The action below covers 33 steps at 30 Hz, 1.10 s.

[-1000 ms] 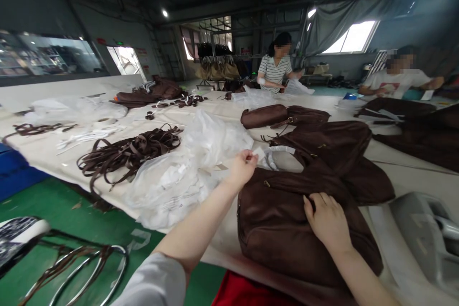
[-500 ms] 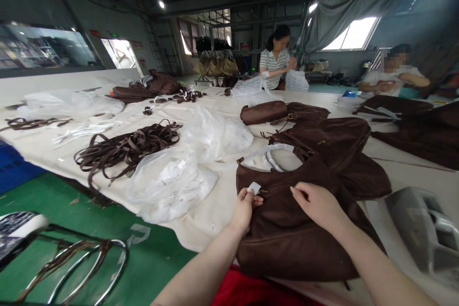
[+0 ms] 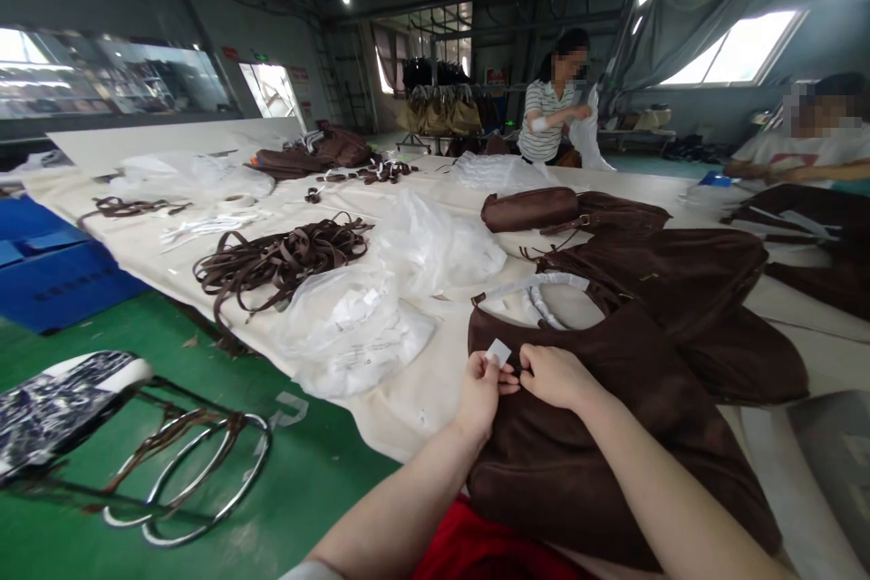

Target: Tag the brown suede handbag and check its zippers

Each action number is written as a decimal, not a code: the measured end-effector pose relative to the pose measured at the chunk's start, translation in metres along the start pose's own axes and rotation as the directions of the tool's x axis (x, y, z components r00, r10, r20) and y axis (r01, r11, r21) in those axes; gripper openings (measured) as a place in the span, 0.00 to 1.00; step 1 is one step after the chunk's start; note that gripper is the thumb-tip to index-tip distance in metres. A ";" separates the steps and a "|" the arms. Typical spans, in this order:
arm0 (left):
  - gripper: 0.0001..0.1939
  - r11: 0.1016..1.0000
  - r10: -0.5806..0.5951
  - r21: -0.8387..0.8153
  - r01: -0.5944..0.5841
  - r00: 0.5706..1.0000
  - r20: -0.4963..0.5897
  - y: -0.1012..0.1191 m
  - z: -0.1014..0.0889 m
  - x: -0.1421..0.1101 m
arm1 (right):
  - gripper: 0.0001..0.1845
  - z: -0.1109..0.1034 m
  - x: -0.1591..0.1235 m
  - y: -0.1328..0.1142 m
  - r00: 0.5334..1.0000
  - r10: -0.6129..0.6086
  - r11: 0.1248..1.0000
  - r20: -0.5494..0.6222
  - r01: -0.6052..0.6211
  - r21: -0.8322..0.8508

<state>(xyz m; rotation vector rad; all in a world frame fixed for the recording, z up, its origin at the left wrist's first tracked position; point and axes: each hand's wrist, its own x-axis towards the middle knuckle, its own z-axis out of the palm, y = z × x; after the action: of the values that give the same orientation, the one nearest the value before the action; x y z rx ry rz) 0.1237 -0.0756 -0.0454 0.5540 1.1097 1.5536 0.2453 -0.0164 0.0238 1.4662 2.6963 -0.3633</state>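
A dark brown handbag lies on the table in front of me, its handle wrapped in white material. Between the thumb and fingers of my left hand is a small white square piece, held over the bag's upper left part. Just to its right, my right hand is closed at the bag's front, close to the left fingertips. What the right fingers pinch, if anything, is too small and covered to make out.
Clear plastic bags and a heap of brown straps lie left of the handbag. More brown bags are piled behind it. A chair stands at the lower left. A co-worker handles white plastic across the table; another person sits far right.
My right hand has moved left along the bag, up to my left hand. The left hand still holds the white piece. The view has turned rightward-to-left, and the co-worker's plastic has been lifted.
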 end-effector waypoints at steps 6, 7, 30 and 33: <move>0.17 0.999 -0.018 -0.037 0.019 0.999 0.038 0.006 -0.003 -0.004 | 0.04 0.004 0.001 0.007 1.000 0.008 0.998 -0.010 -0.007 0.067; 0.15 0.998 -0.023 -0.057 0.025 0.998 0.050 0.006 -0.004 -0.005 | 0.04 0.004 0.002 0.008 1.000 0.010 0.997 -0.007 -0.009 0.076; 0.05 0.881 -0.231 0.443 0.168 0.969 0.092 0.010 -0.002 0.007 | 0.08 0.008 0.004 0.020 1.000 -0.014 0.959 -0.009 0.016 0.283; 0.08 0.962 -0.123 0.254 0.101 0.990 0.072 0.008 -0.003 0.003 | 0.04 0.010 0.004 0.019 1.000 -0.003 0.954 -0.001 0.003 0.299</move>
<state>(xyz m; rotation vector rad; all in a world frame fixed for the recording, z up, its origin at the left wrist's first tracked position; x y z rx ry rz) 0.1163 -0.0741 -0.0408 0.7093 1.2570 1.2880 0.2585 -0.0059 0.0103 1.5261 2.7371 -0.8042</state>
